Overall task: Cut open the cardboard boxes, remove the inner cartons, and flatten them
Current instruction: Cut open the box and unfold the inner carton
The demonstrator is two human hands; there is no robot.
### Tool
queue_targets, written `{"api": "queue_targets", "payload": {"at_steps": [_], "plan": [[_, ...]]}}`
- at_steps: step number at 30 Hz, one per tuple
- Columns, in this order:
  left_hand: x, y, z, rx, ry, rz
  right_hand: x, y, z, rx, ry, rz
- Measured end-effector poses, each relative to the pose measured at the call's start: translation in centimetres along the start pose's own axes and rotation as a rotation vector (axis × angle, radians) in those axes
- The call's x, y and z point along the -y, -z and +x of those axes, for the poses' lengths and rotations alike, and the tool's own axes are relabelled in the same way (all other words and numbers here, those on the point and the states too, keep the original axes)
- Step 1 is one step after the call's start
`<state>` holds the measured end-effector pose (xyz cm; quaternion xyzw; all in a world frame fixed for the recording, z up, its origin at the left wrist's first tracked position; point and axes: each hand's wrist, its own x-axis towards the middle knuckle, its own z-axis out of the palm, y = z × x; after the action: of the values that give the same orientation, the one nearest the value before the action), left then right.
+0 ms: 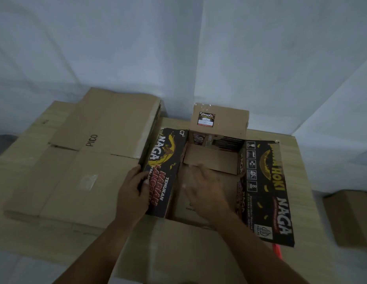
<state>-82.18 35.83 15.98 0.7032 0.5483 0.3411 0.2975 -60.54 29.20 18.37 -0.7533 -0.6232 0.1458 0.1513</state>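
An opened cardboard box with black printed "NAGA" flaps stands in front of me; its right flap (266,191) lies spread outward. My left hand (131,191) grips the edge of the left flap (168,160), thumb on the printed face. Blurred by motion, my right hand (205,189) hovers with spread fingers over a plain brown inner flap (213,160) and the box opening. The far flap (219,119), bearing a small label, stands upright. Dark inner cartons (225,141) show at the back of the opening.
Flattened brown cardboard marked "PICO" (92,152) is stacked to the left on a pale wooden surface (301,181). A closed brown box (350,218) sits lower at the right. A red object (277,251) pokes out under the right flap. White walls rise behind.
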Motion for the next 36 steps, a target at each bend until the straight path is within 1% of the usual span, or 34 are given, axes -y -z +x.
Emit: {"api": "queue_targets", "payload": {"at_steps": [3, 5, 7, 9, 12, 15, 18, 20, 22, 24, 26, 28, 30, 32, 34, 36], "plan": [[1.8, 2.0, -0.9, -0.016, 0.013, 0.095, 5.4, -1.8, -2.7, 0.151, 0.058, -0.016], [3.2, 3.1, -1.3, -0.017, 0.056, 0.158, 8.1, -3.2, -3.6, 0.238, 0.089, -0.107], [4.6, 3.9, -1.7, 0.009, 0.057, 0.182, 9.7, -4.4, -3.7, 0.262, 0.072, -0.217], [5.4, 4.4, -2.0, 0.035, 0.005, 0.181, 10.6, -5.2, -3.5, 0.243, 0.025, -0.25], [5.6, 5.1, -2.1, 0.039, -0.014, 0.111, 11.0, -5.1, -3.1, 0.165, -0.015, -0.185], [4.8, 5.5, -1.9, 0.061, 0.023, 0.055, 11.2, -3.7, -2.8, 0.029, -0.025, -0.019], [3.5, 5.7, -1.2, 0.095, 0.004, 0.002, 12.4, -1.2, -2.6, -0.177, -0.008, 0.218], [1.9, 5.9, -0.4, 0.101, -0.042, -0.057, 13.5, 0.9, -2.7, -0.364, -0.011, 0.392], [-0.2, 5.9, 0.4, 0.089, -0.091, -0.146, 14.3, 3.1, -3.0, -0.482, -0.04, 0.509], [-2.3, 5.7, 1.1, 0.063, -0.152, -0.225, 14.5, 5.2, -3.5, -0.547, -0.135, 0.639], [-4.2, 5.3, 1.8, 0.073, -0.199, -0.294, 13.6, 6.4, -3.9, -0.61, -0.291, 0.739], [-5.6, 4.7, 2.2, 0.171, -0.244, -0.347, 12.1, 6.9, -4.5, -0.646, -0.425, 0.752], [-6.6, 3.5, 2.3, 0.299, -0.323, -0.321, 10.5, 7.1, -5.4, -0.654, -0.506, 0.784], [-6.9, 1.8, 1.9, 0.361, -0.398, -0.226, 8.9, 7.2, -6.6, -0.664, -0.596, 0.791], [-6.9, 0.3, 1.3, 0.359, -0.397, -0.225, 7.1, 7.0, -7.6, -0.685, -0.677, 0.799], [-7.1, -0.7, 0.6, 0.331, -0.373, -0.262, 5.5, 6.8, -8.2, -0.702, -0.698, 0.889]]}}
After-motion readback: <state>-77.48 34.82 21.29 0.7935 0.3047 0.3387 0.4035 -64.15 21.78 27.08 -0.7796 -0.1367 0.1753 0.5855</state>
